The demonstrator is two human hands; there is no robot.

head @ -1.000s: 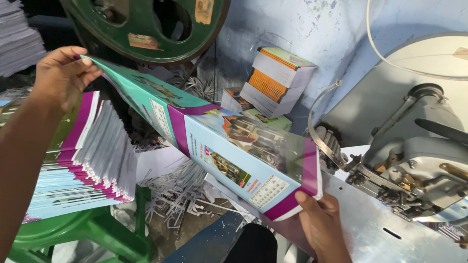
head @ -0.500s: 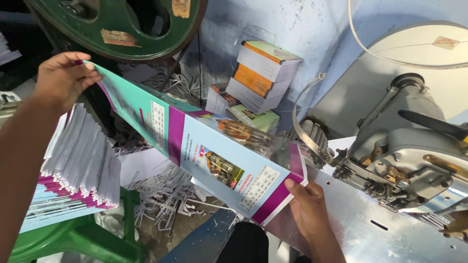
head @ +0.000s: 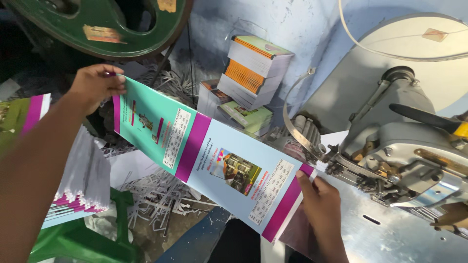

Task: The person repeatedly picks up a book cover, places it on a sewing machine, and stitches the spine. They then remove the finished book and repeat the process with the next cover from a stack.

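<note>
A person stretches a long printed cover sheet (head: 204, 160) between two bare hands beside a grey stitching machine (head: 404, 146). The left hand (head: 95, 85) pinches the sheet's far, teal end near a big green wheel (head: 97, 24); the right hand (head: 319, 199) grips the near, purple-edged end, fingers closed over the margin, just beside the machine's metal head. The sheet hangs in the air, tilted, above a litter of paper trimmings (head: 156, 195) on the floor, its near corner over the shiny steel bench (head: 390, 238) of the machine.

At the left, a thick stack of similar sheets (head: 73, 185) rests on a green plastic stool (head: 83, 238). Against the blue wall, bundles of bound booklets (head: 253, 73) lean in a loose pile.

The step in hand looks like carrying one sheet over from the stack toward the machine. Judged from the picture, the next move calls for lowering the sheet flat onto the steel bench, with its fold line squared under the head, both hands keeping it taut so that it does not sag or skew. Fingers will want to stay clear of the head.
</note>
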